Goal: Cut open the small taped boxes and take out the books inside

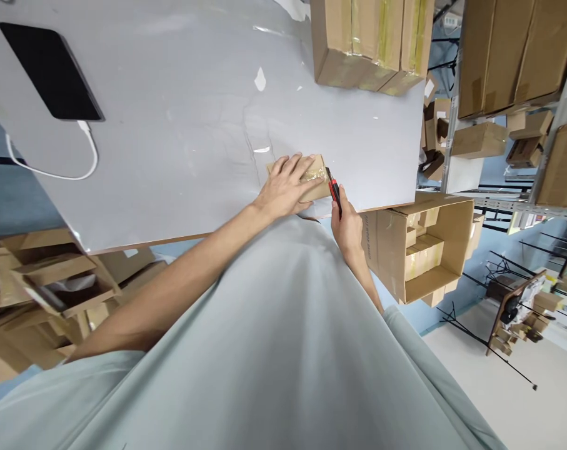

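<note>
A small cardboard box (317, 167) with clear tape across its top lies near the front edge of the table. Over its left part is my left hand (283, 190), fingers spread across the top and the thumb apparently against the near side, holding it. My right hand (346, 225) is closed around a red and black utility knife (334, 189). The knife's tip is at the box's right end; whether it touches the cardboard I cannot tell.
Taped cartons (358, 69) stand at the table's far right. A black phone (51, 72) with a white cable (93, 156) lies at the left. An open carton (391, 250) with smaller boxes is beyond the table's right front corner. Open boxes (67, 275) are below left.
</note>
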Tool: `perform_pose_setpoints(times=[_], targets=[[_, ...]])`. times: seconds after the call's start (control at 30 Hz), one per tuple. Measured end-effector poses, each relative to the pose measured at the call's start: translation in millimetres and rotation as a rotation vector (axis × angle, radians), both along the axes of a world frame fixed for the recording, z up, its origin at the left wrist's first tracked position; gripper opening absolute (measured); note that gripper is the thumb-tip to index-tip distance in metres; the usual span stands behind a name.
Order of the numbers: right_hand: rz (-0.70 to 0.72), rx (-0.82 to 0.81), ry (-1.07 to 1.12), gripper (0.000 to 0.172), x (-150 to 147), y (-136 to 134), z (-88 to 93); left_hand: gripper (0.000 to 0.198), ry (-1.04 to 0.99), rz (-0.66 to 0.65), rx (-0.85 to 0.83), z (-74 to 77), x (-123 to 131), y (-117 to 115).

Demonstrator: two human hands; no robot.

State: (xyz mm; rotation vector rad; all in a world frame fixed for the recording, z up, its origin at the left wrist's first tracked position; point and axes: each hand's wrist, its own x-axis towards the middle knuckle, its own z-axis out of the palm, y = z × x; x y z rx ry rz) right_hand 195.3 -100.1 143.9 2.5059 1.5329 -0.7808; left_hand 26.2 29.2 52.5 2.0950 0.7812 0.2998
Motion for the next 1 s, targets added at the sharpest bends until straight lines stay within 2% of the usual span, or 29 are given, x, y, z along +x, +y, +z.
perform_pose_setpoints(times=[0.1, 0.3, 0.53, 0.8, 1.0], targets=[[0.034, -0.016, -0.047, 0.063, -3, 6, -3.3, 0.068, -0.025, -0.002, 0.043, -6.6, -1, -2], [0.057, -0.174, -0.239, 0.063, -21, 12, 1.9, 0.069, -0.055, 0.001, 0.098, -16.9, -2, -3], [0.071, -0.267, -0.361, 0.076, -47, 23, 11.6, 0.086, -0.120, 0.021, 0.080, -26.7, 0, -5], [0.072, -0.336, -0.409, 0.083, -48, 20, 21.0, 0.067, -0.214, 0.035, 0.024, -32.7, 5, -10], [0.019, -0.369, -0.428, 0.079, -57, 10, 26.4, 0.062, -0.230, 0.031, 0.016, -32.4, 7, -12]])
